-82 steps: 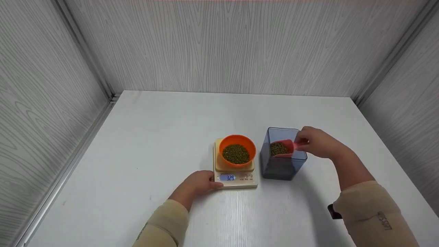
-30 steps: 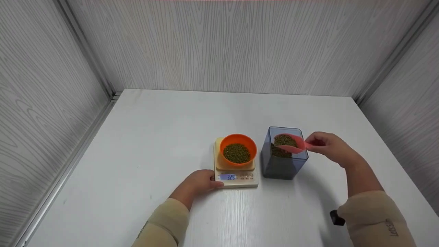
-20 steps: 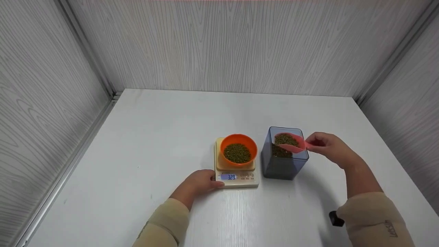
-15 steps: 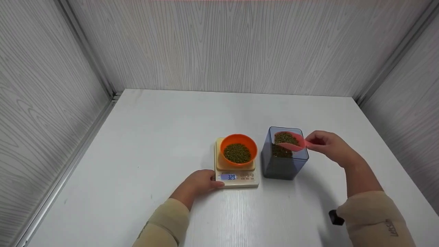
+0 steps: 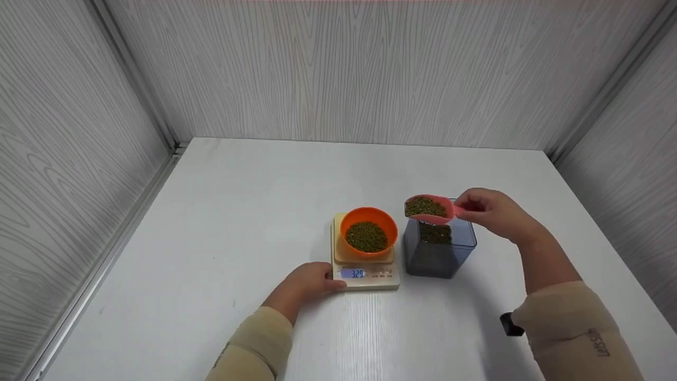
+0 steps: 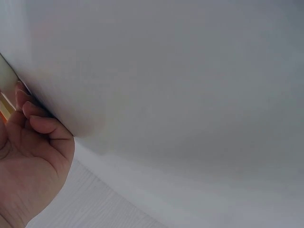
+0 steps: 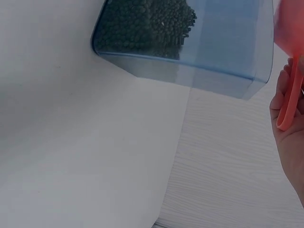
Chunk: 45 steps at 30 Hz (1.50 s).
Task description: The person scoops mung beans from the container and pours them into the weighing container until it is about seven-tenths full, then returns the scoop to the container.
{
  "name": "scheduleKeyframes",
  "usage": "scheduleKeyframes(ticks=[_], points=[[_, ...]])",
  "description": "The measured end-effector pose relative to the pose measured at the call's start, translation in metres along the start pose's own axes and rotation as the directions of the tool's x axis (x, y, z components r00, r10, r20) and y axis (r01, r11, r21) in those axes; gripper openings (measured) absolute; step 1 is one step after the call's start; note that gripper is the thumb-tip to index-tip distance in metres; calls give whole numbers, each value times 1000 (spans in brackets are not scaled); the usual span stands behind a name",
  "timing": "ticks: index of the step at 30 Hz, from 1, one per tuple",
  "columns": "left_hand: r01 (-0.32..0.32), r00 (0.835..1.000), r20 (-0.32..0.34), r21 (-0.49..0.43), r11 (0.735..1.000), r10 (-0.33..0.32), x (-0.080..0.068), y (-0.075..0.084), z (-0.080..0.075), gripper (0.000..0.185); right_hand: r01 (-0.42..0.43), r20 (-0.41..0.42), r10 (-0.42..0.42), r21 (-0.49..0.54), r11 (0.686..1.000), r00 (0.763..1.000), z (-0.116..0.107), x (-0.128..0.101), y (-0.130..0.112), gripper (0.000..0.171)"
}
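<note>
An orange bowl (image 5: 368,230) of green beans stands on a cream kitchen scale (image 5: 365,272) whose lit display reads 329. My left hand (image 5: 309,281) (image 6: 33,156) rests against the scale's front left corner with its fingers curled at the edge. My right hand (image 5: 489,212) pinches the handle of a pink scoop (image 5: 427,208) (image 7: 289,90) filled with beans, held level above the left rim of a clear blue container (image 5: 439,247) (image 7: 190,42). More beans lie in that container.
The white table (image 5: 254,211) is walled on three sides by grey wood-grain panels. A small black object (image 5: 508,324) lies on the table by my right forearm.
The right hand has lifted the filled scoop out of the container and moved it left, over the container's left rim. The left hand and the scale reading stay the same.
</note>
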<state>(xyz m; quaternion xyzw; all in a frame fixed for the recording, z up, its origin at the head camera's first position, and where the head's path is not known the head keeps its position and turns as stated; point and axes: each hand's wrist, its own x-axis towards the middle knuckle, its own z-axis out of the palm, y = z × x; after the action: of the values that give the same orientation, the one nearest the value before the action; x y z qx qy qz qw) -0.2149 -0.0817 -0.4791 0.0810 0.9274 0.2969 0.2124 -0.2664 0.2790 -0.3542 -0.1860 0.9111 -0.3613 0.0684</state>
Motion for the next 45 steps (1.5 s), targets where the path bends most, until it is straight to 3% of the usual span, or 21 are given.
scheduleKeyframes(ticks=[18, 30, 45], points=[[9, 1000, -14, -16, 1000, -10, -2, 1, 1, 31, 38, 54, -28, -204, 978, 998, 13, 21, -37, 13], [20, 1000, -3, -24, 1000, -20, 0, 0, 1, 29, 51, 76, -33, -250, 967, 997, 15, 23, -42, 13], [36, 999, 0, -24, 999, -36, 1, 0, 1, 32, 3, 82, 20, -280, 960, 996, 12, 25, -46, 15]])
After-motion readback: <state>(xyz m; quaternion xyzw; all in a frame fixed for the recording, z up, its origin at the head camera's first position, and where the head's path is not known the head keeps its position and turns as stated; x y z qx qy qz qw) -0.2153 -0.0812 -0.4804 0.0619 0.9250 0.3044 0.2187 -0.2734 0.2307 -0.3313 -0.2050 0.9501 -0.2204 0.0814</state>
